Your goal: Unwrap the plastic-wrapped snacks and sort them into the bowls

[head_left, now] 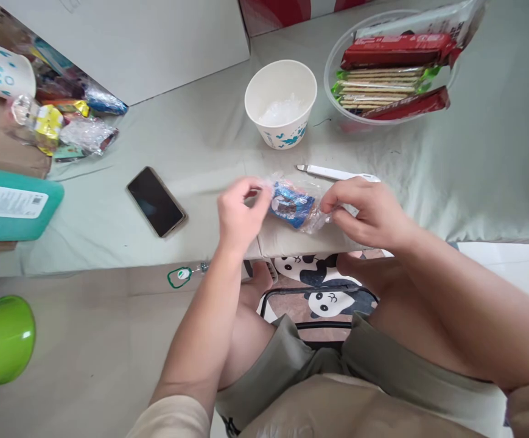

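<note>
A small clear plastic packet with blue printing lies near the front edge of the cloth-covered table. My left hand pinches its left end between thumb and fingers. At the other end, my right hand is closed with its fingertips on the clear wrapper. Just beyond the packet lies a utility knife with a white handle, its tip pointing left. Farther back stands a white paper cup with blue leaf prints and crumpled clear plastic inside.
At the back right, a round clear tub holds several wrapped snacks. A phone lies left of my hands. Wrappers, a tipped paper cup, a teal bottle and a white box crowd the left. A green bin is on the floor.
</note>
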`<state>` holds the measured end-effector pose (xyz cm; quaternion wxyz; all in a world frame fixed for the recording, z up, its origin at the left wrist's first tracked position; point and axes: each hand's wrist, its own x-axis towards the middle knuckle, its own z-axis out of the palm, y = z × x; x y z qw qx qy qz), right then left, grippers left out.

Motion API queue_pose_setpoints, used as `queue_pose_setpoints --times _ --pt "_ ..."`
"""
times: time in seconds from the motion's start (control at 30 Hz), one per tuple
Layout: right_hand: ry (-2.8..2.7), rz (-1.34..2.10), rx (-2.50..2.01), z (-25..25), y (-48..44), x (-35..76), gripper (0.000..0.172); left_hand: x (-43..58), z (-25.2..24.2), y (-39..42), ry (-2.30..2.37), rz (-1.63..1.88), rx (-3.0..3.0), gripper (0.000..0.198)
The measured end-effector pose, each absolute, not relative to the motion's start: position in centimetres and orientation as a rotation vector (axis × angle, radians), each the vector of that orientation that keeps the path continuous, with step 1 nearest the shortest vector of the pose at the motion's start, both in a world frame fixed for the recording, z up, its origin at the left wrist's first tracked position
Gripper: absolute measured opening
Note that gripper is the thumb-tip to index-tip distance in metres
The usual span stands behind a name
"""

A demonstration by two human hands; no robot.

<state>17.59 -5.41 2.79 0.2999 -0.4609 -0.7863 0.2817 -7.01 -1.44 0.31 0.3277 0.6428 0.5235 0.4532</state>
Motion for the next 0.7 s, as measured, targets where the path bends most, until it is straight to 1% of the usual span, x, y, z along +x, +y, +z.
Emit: queue_pose_setpoints --times 0.03,0.13,0.2,0.3,0.4,0.47,0.5,0.53,0.57,0.6,0.63,0.7 --pt "-2.097 0.747 -1.225 2.8 -5.4 17.8 0.015 -7.1 0.4 -1.3 1.428 1.268 1.544 0.021" --pt "-2.073 0.774 -1.330 2.7 -5.4 19.2 0.013 -8.0 0.7 -0.6 1.524 1.437 1.089 0.028" --pt "-2.066 0.750 -1.429 2.6 -5.3 20.4 0.015 -8.8 0.8 -0.3 1.565 1.424 0.900 0.031" --pt "-2.051 0.580 -1.640 2.5 -5.1 21.8 0.018 -10.0 0.9 -0.3 1.650 1.346 0.802 0.028" --pt "-1.950 0.331 -1.770 2.4 -5.0 21.7 0.015 -10.7 0.7 -0.6 1.711 1.445 0.932 0.023" --pt "-1.960 0.212 -1.660 2.3 -5.0 20.8 0.006 -10.8 0.5 -0.8 1.682 1.538 1.161 0.012" --pt "-2.007 0.195 -1.586 2.1 -5.1 20.2 0.015 -10.8 0.4 -0.9 1.648 1.527 1.286 0.015" --pt "-2.069 0.207 -1.526 2.0 -5.1 19.6 0.026 -10.7 0.2 -1.0 1.619 1.472 1.392 0.028" --pt "-2.138 0.250 -1.490 1.8 -5.2 19.1 0.032 -10.7 0.1 -1.0 1.605 1.390 1.464 0.037" --pt "-2.195 0.308 -1.480 1.7 -5.2 18.6 0.031 -10.6 0.0 -1.0 1.608 1.318 1.498 0.038" --pt "-2.233 0.372 -1.485 1.6 -5.2 18.3 0.027 -10.5 -0.1 -1.0 1.623 1.278 1.502 0.033" --pt "-2.236 0.472 -1.482 1.7 -5.3 18.2 0.020 -10.6 -0.3 -0.8 1.657 1.311 1.455 0.021"
